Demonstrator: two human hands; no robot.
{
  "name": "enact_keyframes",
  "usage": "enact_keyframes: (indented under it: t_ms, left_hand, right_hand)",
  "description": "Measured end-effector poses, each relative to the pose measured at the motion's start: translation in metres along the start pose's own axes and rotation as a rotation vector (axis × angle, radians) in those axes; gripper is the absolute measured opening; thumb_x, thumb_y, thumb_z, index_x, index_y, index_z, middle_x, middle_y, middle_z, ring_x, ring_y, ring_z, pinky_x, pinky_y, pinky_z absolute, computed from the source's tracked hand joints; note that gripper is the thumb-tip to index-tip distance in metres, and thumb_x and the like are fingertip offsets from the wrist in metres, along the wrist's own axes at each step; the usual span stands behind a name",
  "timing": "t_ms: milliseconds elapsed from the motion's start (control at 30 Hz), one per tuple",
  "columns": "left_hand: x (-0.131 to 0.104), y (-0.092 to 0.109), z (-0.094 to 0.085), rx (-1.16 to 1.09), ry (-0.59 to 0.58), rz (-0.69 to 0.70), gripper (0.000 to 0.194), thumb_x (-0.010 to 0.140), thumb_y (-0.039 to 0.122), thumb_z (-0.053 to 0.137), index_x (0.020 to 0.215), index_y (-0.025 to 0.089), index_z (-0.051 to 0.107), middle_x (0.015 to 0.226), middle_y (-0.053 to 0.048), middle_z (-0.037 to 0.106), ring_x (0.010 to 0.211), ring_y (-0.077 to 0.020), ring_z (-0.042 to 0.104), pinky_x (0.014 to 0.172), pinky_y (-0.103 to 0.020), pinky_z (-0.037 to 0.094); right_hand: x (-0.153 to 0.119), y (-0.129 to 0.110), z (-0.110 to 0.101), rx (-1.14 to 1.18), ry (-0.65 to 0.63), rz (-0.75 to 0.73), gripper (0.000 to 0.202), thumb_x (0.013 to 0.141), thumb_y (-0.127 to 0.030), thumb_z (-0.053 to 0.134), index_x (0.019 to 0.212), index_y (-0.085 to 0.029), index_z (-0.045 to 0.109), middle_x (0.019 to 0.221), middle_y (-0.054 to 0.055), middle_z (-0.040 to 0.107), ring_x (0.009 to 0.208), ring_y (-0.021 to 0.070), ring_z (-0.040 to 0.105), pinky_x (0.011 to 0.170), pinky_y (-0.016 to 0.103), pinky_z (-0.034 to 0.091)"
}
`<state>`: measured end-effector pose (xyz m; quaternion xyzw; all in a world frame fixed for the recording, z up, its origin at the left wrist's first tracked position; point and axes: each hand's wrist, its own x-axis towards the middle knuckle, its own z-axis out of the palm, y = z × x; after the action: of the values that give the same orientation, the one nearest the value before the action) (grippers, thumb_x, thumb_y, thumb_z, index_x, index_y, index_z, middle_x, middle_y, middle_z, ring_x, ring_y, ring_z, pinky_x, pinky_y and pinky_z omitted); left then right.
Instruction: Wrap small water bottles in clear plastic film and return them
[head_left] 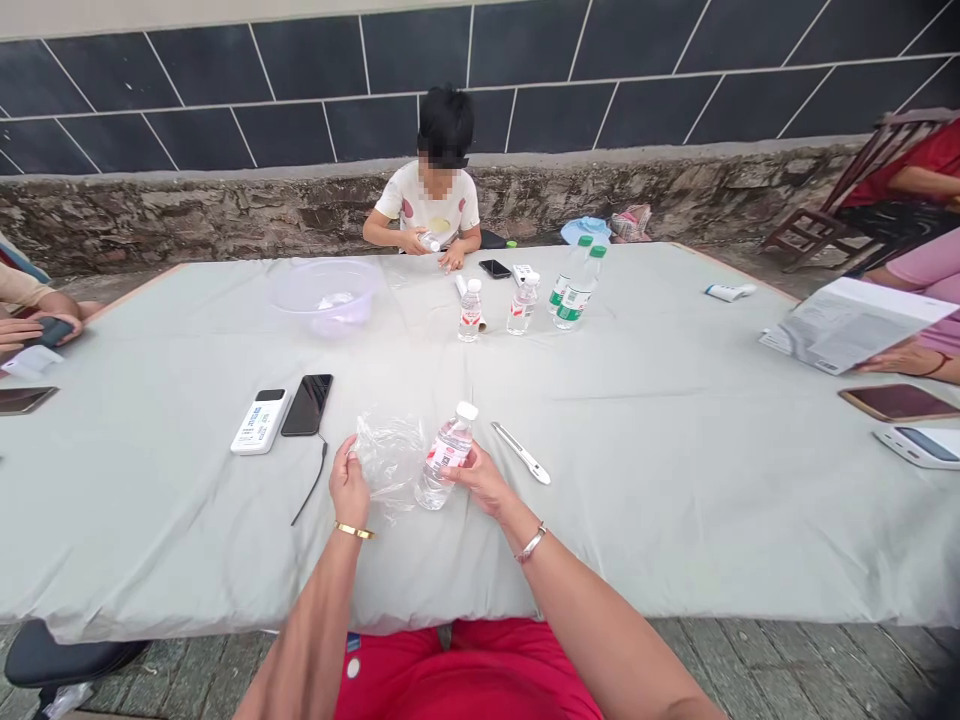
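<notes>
A clear plastic bag, crumpled and see-through, is held at its left edge by my left hand. My right hand is wrapped round the right side of a small clear water bottle with a white cap and a red-and-white label. The bottle leans a little to the right, its base beside the bag. Just right of it a white utility knife lies on the table cloth. A black phone and a white power bank lie beyond my left hand.
Farther back stand small bottles, green-capped bottles and a translucent purple basin. A person sits across the table holding a bottle. Other people's hands show at both sides, one with an open booklet.
</notes>
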<state>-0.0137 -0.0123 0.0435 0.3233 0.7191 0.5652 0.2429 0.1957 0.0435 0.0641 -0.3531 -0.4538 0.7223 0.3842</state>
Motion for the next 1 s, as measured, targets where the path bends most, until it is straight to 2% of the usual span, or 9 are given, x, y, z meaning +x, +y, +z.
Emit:
enact_keyframes:
  t_ms: [167, 233, 433, 533, 633, 733, 833, 900, 1000]
  left_hand:
    - [0.007, 0.007, -0.022, 0.572, -0.427, 0.091, 0.061, 0.072, 0.043, 0.066, 0.129, 0.024, 0.053, 0.117, -0.008, 0.063, 0.100, -0.0246, 0.062, 0.080, -0.031, 0.046]
    - [0.009, 0.009, -0.026, 0.783, -0.482, 0.058, 0.066, 0.067, 0.033, 0.069, 0.129, 0.020, 0.052, 0.121, -0.013, 0.062, 0.107, -0.0277, 0.060, 0.083, -0.032, 0.044]
    - [0.011, 0.027, -0.033, 1.132, -0.456, 0.151, 0.009, 0.073, 0.016, 0.056, 0.071, 0.018, 0.065, 0.098, -0.017, 0.064, 0.101, -0.0330, 0.058, 0.082, -0.041, 0.039]
    - [0.009, 0.040, -0.031, 1.038, -0.425, 0.224, 0.022, 0.065, 0.014, 0.063, 0.047, 0.018, 0.050, 0.079, -0.014, 0.062, 0.101, -0.0344, 0.055, 0.088, -0.047, 0.034]
    - [0.004, 0.052, -0.025, 0.914, -0.501, 0.178, 0.034, 0.056, 0.013, 0.069, 0.039, 0.019, 0.040, 0.051, -0.004, 0.050, 0.073, -0.0261, 0.058, 0.081, -0.041, 0.038]
    - [-0.008, 0.068, -0.018, 0.704, -0.724, 0.202, 0.036, 0.054, 0.016, 0.071, 0.038, 0.021, 0.039, 0.041, 0.004, 0.039, 0.047, -0.0142, 0.044, 0.063, -0.030, 0.039]
    - [-0.018, 0.094, -0.019, 0.326, -0.941, 0.158, 0.026, 0.060, 0.025, 0.071, 0.047, 0.021, 0.049, 0.046, 0.005, 0.046, 0.045, -0.0103, 0.039, 0.050, -0.024, 0.034]
    - [-0.018, 0.109, -0.023, 0.122, -0.911, 0.030, 0.021, 0.064, 0.033, 0.071, 0.058, 0.020, 0.056, 0.053, 0.004, 0.052, 0.049, -0.0103, 0.046, 0.050, -0.023, 0.036]
    - [-0.008, 0.116, -0.027, -0.170, -0.617, -0.178, 0.035, 0.060, 0.045, 0.076, 0.068, 0.019, 0.053, 0.057, 0.004, 0.055, 0.052, -0.0102, 0.050, 0.053, -0.024, 0.042]
  right_hand:
    - [0.015, -0.007, -0.011, -0.216, 0.171, -0.182, 0.056, 0.056, -0.033, 0.078, 0.107, -0.024, 0.055, 0.102, 0.005, 0.067, 0.096, 0.0235, 0.063, 0.089, 0.040, 0.049]
    - [0.023, -0.010, -0.015, -0.405, 0.300, -0.256, 0.056, 0.057, -0.033, 0.075, 0.108, -0.023, 0.054, 0.105, 0.006, 0.066, 0.098, 0.0247, 0.062, 0.092, 0.043, 0.046]
    - [0.037, -0.012, -0.024, -0.777, 0.472, -0.325, 0.067, 0.065, -0.034, 0.069, 0.126, -0.023, 0.045, 0.127, 0.010, 0.056, 0.117, 0.0277, 0.051, 0.101, 0.045, 0.039]
    - [0.025, -0.013, -0.028, -0.835, 0.478, -0.281, 0.078, 0.064, -0.041, 0.073, 0.132, -0.019, 0.041, 0.132, 0.014, 0.051, 0.120, 0.0309, 0.048, 0.101, 0.047, 0.039]
    - [-0.006, -0.014, -0.021, -0.914, 0.504, -0.197, 0.049, 0.077, -0.052, 0.061, 0.113, -0.018, 0.059, 0.109, 0.014, 0.061, 0.099, 0.0309, 0.059, 0.090, 0.048, 0.044]
    - [-0.031, -0.016, 0.005, -0.849, 0.225, -0.299, 0.038, 0.083, -0.056, 0.053, 0.093, -0.022, 0.067, 0.092, 0.011, 0.065, 0.087, 0.0271, 0.060, 0.084, 0.044, 0.046]
    - [-0.029, -0.018, 0.035, -0.549, -0.254, -0.366, 0.061, 0.072, -0.066, 0.063, 0.117, -0.025, 0.060, 0.114, 0.009, 0.062, 0.104, 0.0274, 0.057, 0.091, 0.040, 0.044]
    - [-0.019, -0.017, 0.049, -0.349, -0.440, -0.273, 0.073, 0.066, -0.069, 0.065, 0.123, -0.023, 0.055, 0.113, 0.008, 0.062, 0.100, 0.0248, 0.058, 0.087, 0.038, 0.046]
    - [-0.007, -0.009, 0.058, -0.301, -0.452, -0.040, 0.056, 0.066, -0.050, 0.072, 0.112, -0.021, 0.057, 0.082, 0.000, 0.062, 0.071, 0.0166, 0.057, 0.066, 0.030, 0.048]
